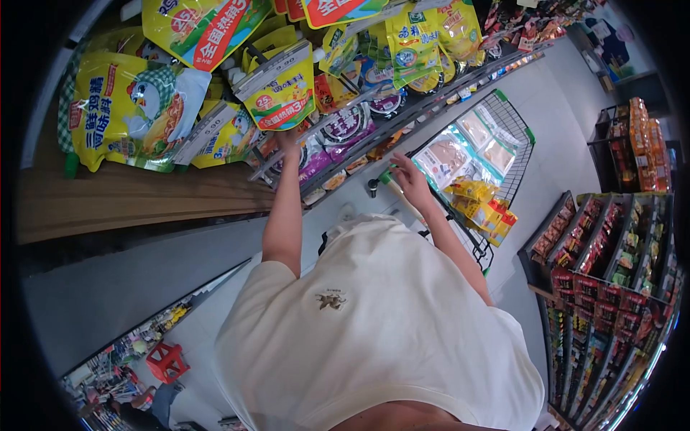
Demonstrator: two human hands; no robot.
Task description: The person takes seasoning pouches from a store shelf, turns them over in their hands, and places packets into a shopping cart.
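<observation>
My left hand (289, 141) reaches into the shelf, just below a hanging yellow promotional card (282, 93). Its fingers are hidden behind the card and the shelf front, so what they touch does not show. Right beside it lie purple packs with round dark labels (343, 123). My right hand (412, 183) is held over the shopping cart's handle (404, 197), fingers apart, nothing in it. Inside the cart (523, 154) are flat clear-and-teal packages (445, 154) and several yellow packs (483, 212).
Large yellow seasoning bags (129, 108) fill the shelf at upper left, above a brown shelf board (144, 205). Racks of packaged goods (611, 251) stand at right. A red stool (167, 361) is at lower left, near a partly visible person (154, 409).
</observation>
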